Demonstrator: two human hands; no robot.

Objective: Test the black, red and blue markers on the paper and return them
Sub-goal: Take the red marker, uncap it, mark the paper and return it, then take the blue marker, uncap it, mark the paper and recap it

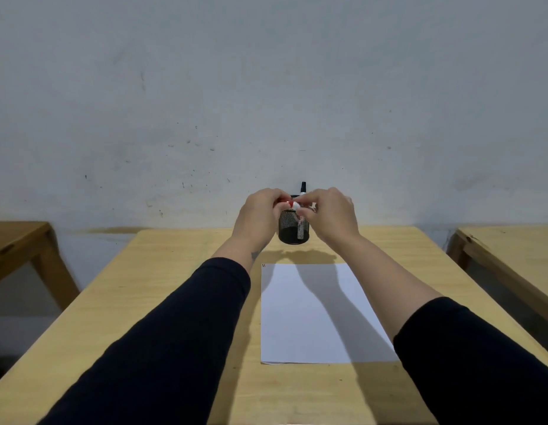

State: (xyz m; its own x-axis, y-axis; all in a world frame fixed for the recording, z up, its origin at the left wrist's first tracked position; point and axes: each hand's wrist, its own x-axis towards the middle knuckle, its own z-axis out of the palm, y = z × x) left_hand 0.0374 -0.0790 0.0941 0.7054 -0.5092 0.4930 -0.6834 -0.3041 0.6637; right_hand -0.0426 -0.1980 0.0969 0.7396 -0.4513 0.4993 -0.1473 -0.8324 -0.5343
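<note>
Against a scuffed grey wall stands a wooden table with a sheet of paper and a black mesh cup. Above the cup, the left hand and right hand pinch a red marker between their fingertips. A black marker stands in the cup.

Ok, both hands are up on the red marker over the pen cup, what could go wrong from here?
1. The left hand and right hand work the red marker right above the mesh pen cup; a slip could knock it over.
2. If uncapped, its tip could smudge the fingers before reaching the paper.
</note>
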